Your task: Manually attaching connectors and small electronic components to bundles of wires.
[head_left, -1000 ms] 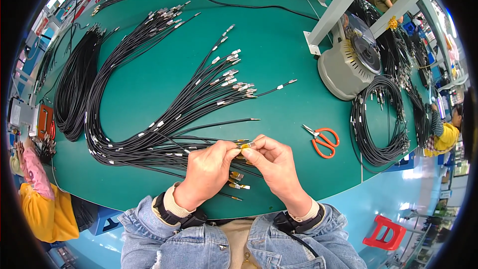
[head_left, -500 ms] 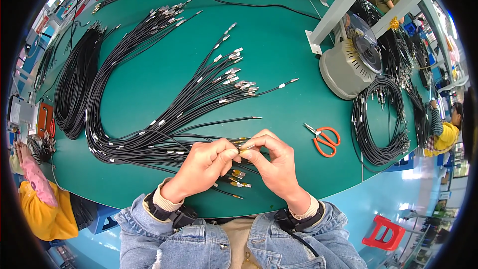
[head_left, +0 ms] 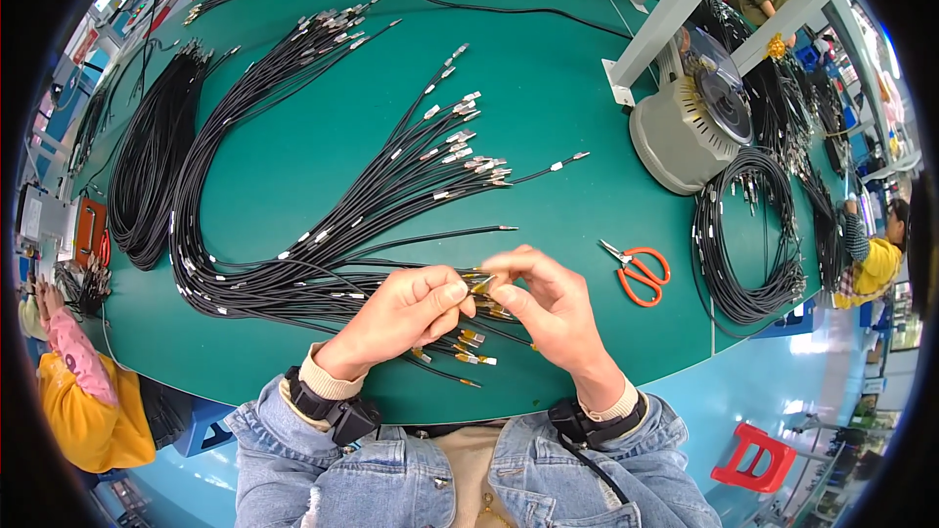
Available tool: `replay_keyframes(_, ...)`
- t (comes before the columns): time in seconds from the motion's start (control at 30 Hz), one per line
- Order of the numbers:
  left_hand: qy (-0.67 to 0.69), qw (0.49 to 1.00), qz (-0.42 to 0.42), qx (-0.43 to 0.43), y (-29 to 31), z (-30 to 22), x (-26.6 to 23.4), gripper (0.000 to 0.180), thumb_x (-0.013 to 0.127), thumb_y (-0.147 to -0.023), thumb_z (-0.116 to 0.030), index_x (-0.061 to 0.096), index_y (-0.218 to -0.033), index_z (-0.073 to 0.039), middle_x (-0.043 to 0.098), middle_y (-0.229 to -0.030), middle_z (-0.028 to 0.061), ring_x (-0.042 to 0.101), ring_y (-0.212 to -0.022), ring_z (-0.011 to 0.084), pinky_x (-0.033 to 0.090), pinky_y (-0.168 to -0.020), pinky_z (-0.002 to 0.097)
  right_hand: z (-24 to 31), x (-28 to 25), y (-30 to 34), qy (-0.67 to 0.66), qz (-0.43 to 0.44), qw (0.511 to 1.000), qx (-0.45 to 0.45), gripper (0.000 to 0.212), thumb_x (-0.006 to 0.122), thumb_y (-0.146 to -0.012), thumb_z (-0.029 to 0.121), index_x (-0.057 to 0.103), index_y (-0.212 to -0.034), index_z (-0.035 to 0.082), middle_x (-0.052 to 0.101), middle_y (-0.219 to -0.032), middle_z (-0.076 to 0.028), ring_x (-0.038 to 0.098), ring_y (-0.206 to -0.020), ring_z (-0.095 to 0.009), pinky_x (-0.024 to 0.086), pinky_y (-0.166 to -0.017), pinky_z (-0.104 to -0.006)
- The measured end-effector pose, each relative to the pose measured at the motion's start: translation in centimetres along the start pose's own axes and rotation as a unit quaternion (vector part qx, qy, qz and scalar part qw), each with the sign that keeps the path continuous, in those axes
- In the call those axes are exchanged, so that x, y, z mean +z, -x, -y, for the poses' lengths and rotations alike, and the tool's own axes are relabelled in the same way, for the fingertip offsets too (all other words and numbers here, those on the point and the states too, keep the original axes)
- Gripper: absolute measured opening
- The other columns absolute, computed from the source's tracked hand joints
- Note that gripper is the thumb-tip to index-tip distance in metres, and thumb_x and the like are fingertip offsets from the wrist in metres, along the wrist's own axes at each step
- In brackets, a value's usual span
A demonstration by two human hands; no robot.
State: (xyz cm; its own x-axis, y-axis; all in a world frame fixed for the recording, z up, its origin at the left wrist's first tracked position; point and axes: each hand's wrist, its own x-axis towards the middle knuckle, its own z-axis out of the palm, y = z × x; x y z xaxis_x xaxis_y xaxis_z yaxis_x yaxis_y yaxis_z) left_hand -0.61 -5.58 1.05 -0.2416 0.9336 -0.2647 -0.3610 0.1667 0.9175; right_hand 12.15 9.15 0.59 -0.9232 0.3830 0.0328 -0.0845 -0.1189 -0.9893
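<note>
Close to the table's near edge, my left hand (head_left: 419,305) pinches the end of a black cable, with a strip of amber tape (head_left: 480,285) showing at the fingertips. My right hand (head_left: 548,308) is just beside it, its thumb and forefinger curled around that tape but a little apart. Slight blur hides whether they touch it. Below the hands lie several cable ends with amber tape and metal plugs (head_left: 472,338). A big bundle of black cables (head_left: 249,279) with white tags curves in from the left and fans out across the table.
Orange-handled scissors (head_left: 641,277) lie on the green table (head_left: 548,78) right of my hands. Beyond them are a coiled cable bundle (head_left: 712,254), a round grey machine (head_left: 675,142) and a white metal frame (head_left: 650,39). Another cable bundle (head_left: 156,166) lies left. Co-workers sit around; a red stool (head_left: 753,457) stands right.
My right hand has shifted slightly right, and its thumb and forefinger have parted from the pinch. The amber tape shows more between the hands. My left hand keeps its pinch.
</note>
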Motion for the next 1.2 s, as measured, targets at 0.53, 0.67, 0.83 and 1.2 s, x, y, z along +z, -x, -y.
replay_keyframes(0.53,-0.401,0.890,-0.110,0.185,-1.1,0.9,2.7,0.012,0.065,-0.080,-0.012,0.061,-0.083,-0.001,0.060,-0.070,0.0083,0.056,-0.062,0.0220,0.045,-0.058,0.0339,0.1,-2.3,1.5,0.120,0.043,0.990,0.057,0.012,0.059,-0.085,0.004,0.062,-0.095,-0.002,0.060,-0.085,-0.007,0.056,-0.080,-0.012,0.046,-0.074,-0.0252)
replay_keyframes(0.67,-0.499,0.822,-0.134,0.237,-2.7,-0.6,2.2,0.014,0.067,-0.076,-0.010,0.061,-0.085,-0.002,0.062,-0.080,0.0091,0.057,-0.075,0.0283,0.045,-0.067,0.0374,1.1,-4.3,1.4,0.210,0.065,0.974,0.058,0.014,0.060,-0.085,0.006,0.061,-0.097,-0.001,0.059,-0.081,-0.005,0.055,-0.077,-0.011,0.045,-0.072,-0.0242)
replay_keyframes(0.83,-0.581,0.747,-0.183,0.267,-6.6,0.1,0.3,0.016,0.067,-0.074,-0.009,0.060,-0.088,-0.003,0.060,-0.084,0.0100,0.055,-0.078,0.0301,0.045,-0.070,0.0379,2.0,-6.7,0.9,0.123,-0.090,0.986,0.066,0.014,0.059,-0.086,0.008,0.061,-0.097,0.000,0.055,-0.075,-0.002,0.051,-0.070,-0.009,0.042,-0.065,-0.0228)
replay_keyframes(1.2,-0.332,0.917,-0.152,0.160,-6.6,0.4,0.6,0.009,0.062,-0.082,-0.005,0.059,-0.088,0.001,0.060,-0.074,0.0064,0.055,-0.064,0.0118,0.044,-0.058,0.0255,6.0,-17.1,-5.4,-0.095,-0.371,0.922,-0.053,0.019,0.057,-0.089,0.014,0.059,-0.099,-0.002,0.045,-0.067,0.002,0.036,-0.055,-0.007,0.032,-0.055,-0.0222)
